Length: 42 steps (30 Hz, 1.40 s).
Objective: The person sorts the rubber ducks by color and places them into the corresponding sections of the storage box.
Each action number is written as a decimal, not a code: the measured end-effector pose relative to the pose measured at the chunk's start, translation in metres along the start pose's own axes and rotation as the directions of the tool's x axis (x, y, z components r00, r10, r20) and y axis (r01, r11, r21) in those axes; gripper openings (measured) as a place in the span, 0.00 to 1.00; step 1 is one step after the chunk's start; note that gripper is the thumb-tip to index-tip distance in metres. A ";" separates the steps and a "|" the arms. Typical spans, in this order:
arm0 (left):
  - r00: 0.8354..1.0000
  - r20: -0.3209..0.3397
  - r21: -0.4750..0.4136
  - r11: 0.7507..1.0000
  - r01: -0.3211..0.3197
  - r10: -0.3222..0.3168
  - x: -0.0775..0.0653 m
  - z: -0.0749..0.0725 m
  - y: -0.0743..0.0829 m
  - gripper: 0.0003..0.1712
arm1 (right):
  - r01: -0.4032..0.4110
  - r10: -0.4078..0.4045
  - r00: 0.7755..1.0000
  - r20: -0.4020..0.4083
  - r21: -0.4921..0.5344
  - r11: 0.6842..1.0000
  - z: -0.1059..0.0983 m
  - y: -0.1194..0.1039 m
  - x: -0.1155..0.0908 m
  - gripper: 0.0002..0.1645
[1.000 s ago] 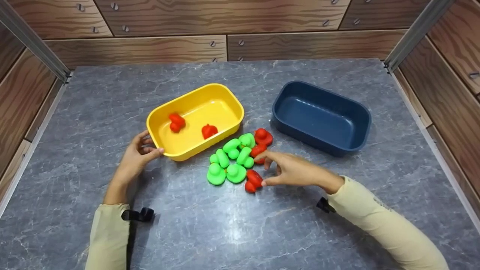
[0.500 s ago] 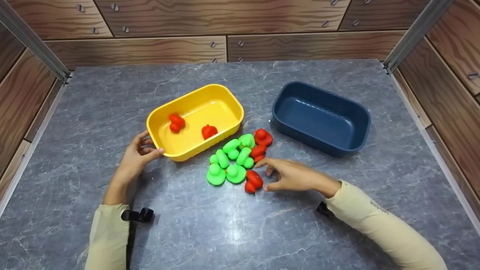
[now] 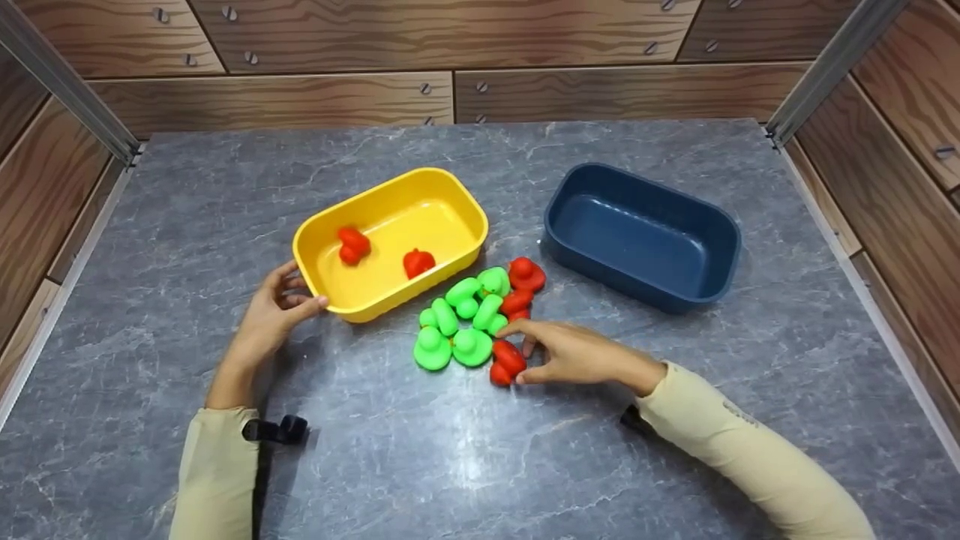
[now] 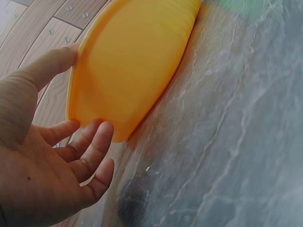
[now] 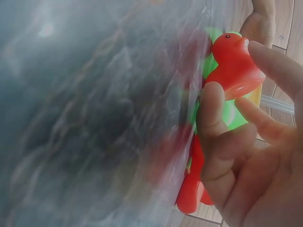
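My left hand (image 3: 271,315) holds the near left end of a yellow bin (image 3: 375,301), thumb at the rim and fingertips against the outer wall (image 4: 142,61). Two red toy ducks lie inside the bin. My right hand (image 3: 581,354) is around a red duck (image 3: 508,363) at the near right of a pile, its thumb and fingers at either side. In the right wrist view this duck (image 5: 236,66) sits between thumb and fingers, with no firm grip visible. Several green ducks (image 3: 472,346) lie to its left, and two more red ducks (image 3: 527,274) lie behind it.
A dark blue bin (image 3: 637,232) with nothing inside stands at the back right. Wood-patterned panels (image 3: 337,34) enclose the grey marbled table (image 3: 420,465) at the back and sides.
My right hand drew back slightly toward me from the rear red ducks, then moved left around the front red duck. The left hand and both bins stayed where they were.
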<state>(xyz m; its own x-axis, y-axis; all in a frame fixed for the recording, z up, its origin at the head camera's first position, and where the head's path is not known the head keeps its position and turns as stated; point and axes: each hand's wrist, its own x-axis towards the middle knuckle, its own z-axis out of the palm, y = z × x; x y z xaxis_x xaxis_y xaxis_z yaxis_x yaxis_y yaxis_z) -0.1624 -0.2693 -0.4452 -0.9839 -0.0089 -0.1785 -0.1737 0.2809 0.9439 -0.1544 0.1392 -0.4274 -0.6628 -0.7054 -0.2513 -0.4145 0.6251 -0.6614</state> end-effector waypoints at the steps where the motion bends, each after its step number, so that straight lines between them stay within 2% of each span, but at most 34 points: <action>1: 1.000 -0.001 0.001 1.000 0.001 -0.001 0.000 0.000 0.000 0.46 | 0.001 -0.001 1.000 0.003 0.003 1.000 0.000 0.000 0.001 0.35; 13: 1.000 0.001 0.010 1.000 0.006 -0.006 0.000 -0.001 0.002 0.47 | 0.019 -0.019 0.999 0.027 -0.015 1.000 0.001 -0.001 0.007 0.32; 21: 1.000 -0.005 0.016 1.000 0.012 -0.012 -0.001 -0.001 0.002 0.46 | 0.024 -0.027 0.999 0.031 0.071 0.997 -0.004 -0.002 0.003 0.31; 28: 1.000 -0.002 0.020 1.000 0.004 -0.004 0.001 -0.001 0.000 0.46 | 0.016 -0.022 0.999 0.029 0.193 0.981 -0.013 -0.003 -0.003 0.32; 36: 1.000 0.003 0.032 0.999 0.021 -0.021 0.001 -0.001 0.001 0.47 | 0.115 -0.095 0.992 -0.077 0.326 0.938 -0.025 -0.010 -0.010 0.33; 42: 1.000 0.000 0.029 0.999 0.014 -0.014 0.002 -0.001 -0.001 0.47 | 0.161 -0.101 0.981 -0.166 0.402 0.902 -0.035 -0.017 -0.010 0.33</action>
<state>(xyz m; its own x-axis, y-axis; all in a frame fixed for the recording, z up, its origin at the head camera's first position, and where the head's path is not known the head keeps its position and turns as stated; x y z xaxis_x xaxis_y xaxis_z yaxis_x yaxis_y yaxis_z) -0.1640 -0.2709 -0.4458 -0.9813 -0.0131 -0.1920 -0.1866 0.3082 0.9328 -0.1624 0.1468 -0.3888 -0.7119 -0.6996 -0.0621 -0.2300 0.3158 -0.9205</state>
